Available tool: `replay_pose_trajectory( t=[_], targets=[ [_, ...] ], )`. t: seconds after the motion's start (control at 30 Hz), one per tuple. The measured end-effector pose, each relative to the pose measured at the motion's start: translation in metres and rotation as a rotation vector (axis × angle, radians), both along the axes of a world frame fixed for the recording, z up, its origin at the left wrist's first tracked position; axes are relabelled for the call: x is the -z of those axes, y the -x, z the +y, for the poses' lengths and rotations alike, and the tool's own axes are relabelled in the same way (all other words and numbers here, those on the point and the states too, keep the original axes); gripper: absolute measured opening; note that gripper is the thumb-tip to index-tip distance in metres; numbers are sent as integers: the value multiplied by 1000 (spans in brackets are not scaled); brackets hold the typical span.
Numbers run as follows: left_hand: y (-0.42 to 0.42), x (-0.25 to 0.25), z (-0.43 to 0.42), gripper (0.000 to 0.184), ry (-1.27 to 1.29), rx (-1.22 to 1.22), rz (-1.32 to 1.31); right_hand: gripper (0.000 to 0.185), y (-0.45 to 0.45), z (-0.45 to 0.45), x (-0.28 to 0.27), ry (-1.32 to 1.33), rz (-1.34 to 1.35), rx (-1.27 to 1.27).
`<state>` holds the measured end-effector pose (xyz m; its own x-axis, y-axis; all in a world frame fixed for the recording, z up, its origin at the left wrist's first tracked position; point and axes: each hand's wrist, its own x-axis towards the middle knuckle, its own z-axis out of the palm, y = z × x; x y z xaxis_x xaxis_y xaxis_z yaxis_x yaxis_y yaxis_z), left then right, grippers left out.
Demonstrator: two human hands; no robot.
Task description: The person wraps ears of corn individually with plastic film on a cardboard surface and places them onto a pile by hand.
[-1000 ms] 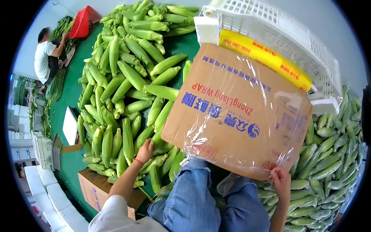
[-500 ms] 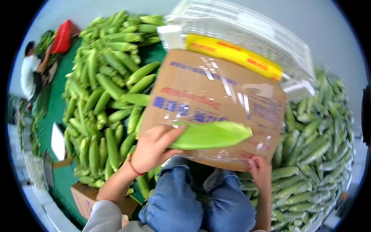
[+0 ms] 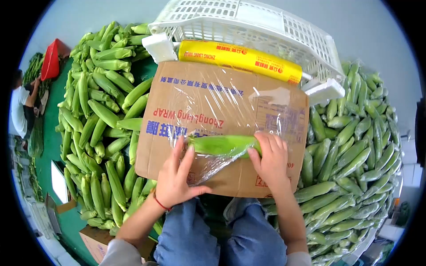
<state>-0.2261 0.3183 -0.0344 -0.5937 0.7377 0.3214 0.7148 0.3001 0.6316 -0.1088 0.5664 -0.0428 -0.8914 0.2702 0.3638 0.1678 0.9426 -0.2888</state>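
Note:
A green ear of corn in its husk (image 3: 224,145) lies crosswise on a sheet of clear plastic wrap (image 3: 208,99), which covers a cardboard sheet in front of me. My left hand (image 3: 177,175) has its fingers apart and touches the corn's left end. At the other end, my right hand (image 3: 268,157) pinches the wrap against the corn. A folded edge of film slants from there to the lower left, over part of the husk. The yellow wrap roll (image 3: 239,60) sits on a rod between white foam blocks at the cardboard's (image 3: 177,71) far edge.
Unwrapped corn (image 3: 102,115) is heaped on the green floor at left. Film-wrapped corn (image 3: 350,168) is piled at right. Behind the roll stands a white plastic crate (image 3: 257,22). Far left, another person (image 3: 22,106) crouches near a red container (image 3: 54,60).
The corn has gone from my left hand's grip above the cardboard down onto the film. My right hand has moved from the near edge up to the corn, bringing film over it.

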Motion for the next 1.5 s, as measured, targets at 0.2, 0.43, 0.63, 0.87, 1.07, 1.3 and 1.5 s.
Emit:
replay_pose_trajectory(
  t=[0.2, 0.43, 0.63, 0.87, 1.07, 1.3, 1.5],
  targets=[
    [48, -1, -14, 7, -115, -186, -424, 27, 15, 0, -1, -66, 21, 13],
    [104, 21, 142, 14, 447, 364, 210, 23, 29, 7, -2, -66, -2, 25],
    [-11, -20, 42, 78, 358, 365, 75, 30, 3, -29, -31, 91, -458, 30],
    [37, 12, 88, 59, 299, -35, 381, 47, 26, -8, -32, -237, -123, -47],
    [44, -9, 99, 28, 192, 168, 293, 56, 34, 9, -14, -153, -204, -201],
    [29, 2, 60, 47, 244, 293, 300, 52, 10, -17, -28, -37, -170, -333],
    [136, 11, 167, 77, 539, 369, 303, 56, 73, 15, -16, -237, -35, -343]
  ],
)
